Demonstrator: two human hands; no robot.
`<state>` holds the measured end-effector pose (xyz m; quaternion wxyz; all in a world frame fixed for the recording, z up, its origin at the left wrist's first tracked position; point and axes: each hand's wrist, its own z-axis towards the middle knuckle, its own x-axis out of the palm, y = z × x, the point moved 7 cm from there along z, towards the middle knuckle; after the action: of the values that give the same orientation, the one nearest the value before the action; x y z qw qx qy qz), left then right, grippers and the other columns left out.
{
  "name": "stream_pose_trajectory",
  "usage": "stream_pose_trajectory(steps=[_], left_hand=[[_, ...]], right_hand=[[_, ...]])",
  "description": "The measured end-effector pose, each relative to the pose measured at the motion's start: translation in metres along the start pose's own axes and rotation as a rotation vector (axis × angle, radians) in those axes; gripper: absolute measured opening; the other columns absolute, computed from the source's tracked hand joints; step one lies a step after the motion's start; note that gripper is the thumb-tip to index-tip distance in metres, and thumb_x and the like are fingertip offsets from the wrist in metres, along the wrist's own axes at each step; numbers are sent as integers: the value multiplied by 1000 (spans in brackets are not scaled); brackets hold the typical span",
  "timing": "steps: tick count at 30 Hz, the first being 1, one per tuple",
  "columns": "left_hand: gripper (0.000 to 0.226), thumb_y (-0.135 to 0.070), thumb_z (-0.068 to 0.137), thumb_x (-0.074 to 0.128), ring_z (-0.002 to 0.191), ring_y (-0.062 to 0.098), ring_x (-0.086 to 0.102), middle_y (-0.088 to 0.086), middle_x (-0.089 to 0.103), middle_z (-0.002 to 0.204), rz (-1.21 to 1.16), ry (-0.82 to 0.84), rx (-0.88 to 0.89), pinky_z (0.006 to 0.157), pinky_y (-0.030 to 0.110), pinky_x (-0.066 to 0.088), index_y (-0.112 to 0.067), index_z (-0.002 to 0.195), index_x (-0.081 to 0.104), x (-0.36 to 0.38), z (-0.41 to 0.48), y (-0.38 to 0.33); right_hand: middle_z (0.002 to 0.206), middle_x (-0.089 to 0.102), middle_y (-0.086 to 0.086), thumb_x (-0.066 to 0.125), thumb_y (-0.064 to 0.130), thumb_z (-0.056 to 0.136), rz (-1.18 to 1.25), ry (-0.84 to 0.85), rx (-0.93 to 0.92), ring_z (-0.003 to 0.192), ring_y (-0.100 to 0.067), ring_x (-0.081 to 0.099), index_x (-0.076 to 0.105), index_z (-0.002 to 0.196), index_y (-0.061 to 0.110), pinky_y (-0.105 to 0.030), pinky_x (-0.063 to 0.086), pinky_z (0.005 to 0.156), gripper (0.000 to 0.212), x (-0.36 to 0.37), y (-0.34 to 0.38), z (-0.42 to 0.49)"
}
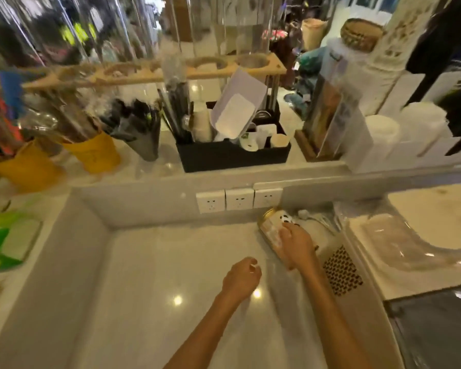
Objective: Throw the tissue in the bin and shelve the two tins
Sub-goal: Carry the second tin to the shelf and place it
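Right hand [296,245]: fingers are wrapping round the gold tin [270,227], gripping it.
Gold tin: it is tilting, at 1 o'clock from the left hand, just under the wall sockets [238,199].
Left hand [241,278]: fingers are curling into a loose fist above the counter [157,288]; whether anything is inside, cannot tell.

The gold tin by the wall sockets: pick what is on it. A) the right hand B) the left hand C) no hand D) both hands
A: the right hand grips the gold tin, while the left hand hangs curled over the counter, apart from it.
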<state>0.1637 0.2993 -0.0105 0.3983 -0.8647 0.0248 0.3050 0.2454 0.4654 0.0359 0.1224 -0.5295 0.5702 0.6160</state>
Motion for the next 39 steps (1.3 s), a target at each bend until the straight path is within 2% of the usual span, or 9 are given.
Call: stream_pose_trajectory(steps=[4, 10, 12, 16, 22, 24, 30, 35, 39], left_hand=[[57, -42, 100, 49, 123, 25, 58, 11, 57, 140, -180, 98, -129, 104, 35, 44, -12, 146, 38, 30, 48, -18], [72, -54, 94, 55, 135, 35, 48, 11, 44, 152, -677, 268, -110, 104, 46, 48, -29, 152, 21, 56, 75, -46], [78, -53, 90, 60, 133, 25, 51, 3, 44, 152, -770, 243, -55, 101, 41, 54, -33, 152, 17, 52, 71, -49], [102, -62, 76, 72, 138, 29, 43, 3, 32, 157, -746, 71, -112, 107, 53, 47, -38, 153, 9, 32, 48, -24], [91, -54, 79, 76, 120, 18, 64, -5, 51, 143, -870, 106, -51, 97, 43, 57, -46, 149, 18, -9, -70, 50], [89, -52, 80, 76, 121, 21, 64, -2, 53, 144, -934, 75, -71, 97, 44, 56, -44, 149, 20, -12, -123, 84], [87, -52, 77, 80, 122, 22, 63, -4, 53, 143, -1103, -3, -156, 96, 43, 56, -50, 144, 23, 24, -275, 181], [92, -34, 73, 89, 122, 30, 63, 4, 59, 139, -1408, -155, -281, 99, 50, 53, -42, 144, 31, 76, -394, 256], [80, -34, 77, 85, 121, 27, 64, 0, 67, 131, -1548, -350, -294, 93, 42, 57, -41, 140, 37, 108, -484, 291]], right_hand=[[108, 68, -17, 38, 37, 99, 138, -83, 166, 105, -37, 62, 66, 106, 10, -52, 48, 95, 40, -3, -15, 69], [141, 53, -19, 22, 65, 94, 280, 77, 431, 128, -40, 49, 45, 141, 15, -57, 35, 111, 72, 28, -50, 106], [137, 56, -20, 20, 64, 96, 318, 146, 429, 123, -38, 54, 50, 137, 11, -53, 39, 108, 73, 38, -46, 98], [125, 61, -18, 25, 59, 98, 468, 188, 338, 101, -30, 59, 49, 132, 12, -46, 49, 95, 63, 46, -18, 59], [127, 60, -14, 35, 60, 97, 753, 424, 255, 102, -27, 64, 42, 139, 17, -32, 53, 71, 61, 54, 24, -54], [129, 60, -13, 38, 69, 91, 800, 563, 241, 105, -25, 65, 41, 142, 25, -34, 56, 74, 68, 65, 33, -108], [131, 61, 6, 54, 86, 68, 707, 979, 132, 113, -22, 66, 30, 137, 57, -48, 60, 85, 79, 141, 57, -282], [121, 70, 8, 66, 75, 72, 592, 1150, 148, 107, -20, 71, 36, 128, 62, -52, 58, 88, 64, 200, 45, -401], [124, 67, 3, 72, 74, 66, 439, 1304, 101, 102, -21, 73, 36, 127, 60, -46, 62, 78, 73, 235, 55, -487]])
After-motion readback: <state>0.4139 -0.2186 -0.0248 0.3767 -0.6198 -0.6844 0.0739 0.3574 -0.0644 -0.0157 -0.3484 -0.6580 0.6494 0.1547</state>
